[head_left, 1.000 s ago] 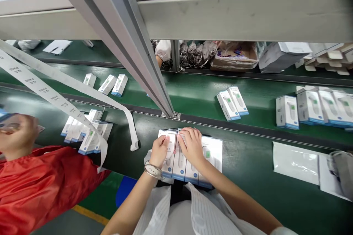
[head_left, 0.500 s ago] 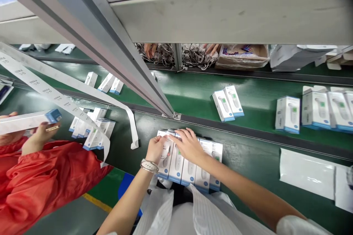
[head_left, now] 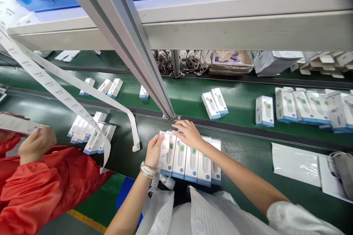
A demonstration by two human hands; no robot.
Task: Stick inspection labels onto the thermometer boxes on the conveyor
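A row of several white-and-blue thermometer boxes [head_left: 191,163] lies side by side on the green bench in front of me. My left hand [head_left: 153,151] pinches a strip of Q.C. PASS stickers [head_left: 164,144] over the leftmost box. The strip's lower part hangs down beside my wrist. My right hand [head_left: 188,134] is laid over the upper ends of the boxes with its fingers stretched out. Its fingertips are at the top edge of the row, and whether a sticker is under them I cannot make out.
A metal post [head_left: 138,44] rises beyond my hands. Boxes stand on the green belt [head_left: 182,95] behind it. At left, a long sticker strip [head_left: 62,93] hangs above more boxes [head_left: 96,136], beside a co-worker's red sleeve [head_left: 49,187]. A plastic bag [head_left: 296,163] lies at right.
My head view has tilted up, showing blue bins. The sticker strip now shows more clearly at my left hand. Boxes on the belt appear further left. The co-worker's hands and box have shifted left.
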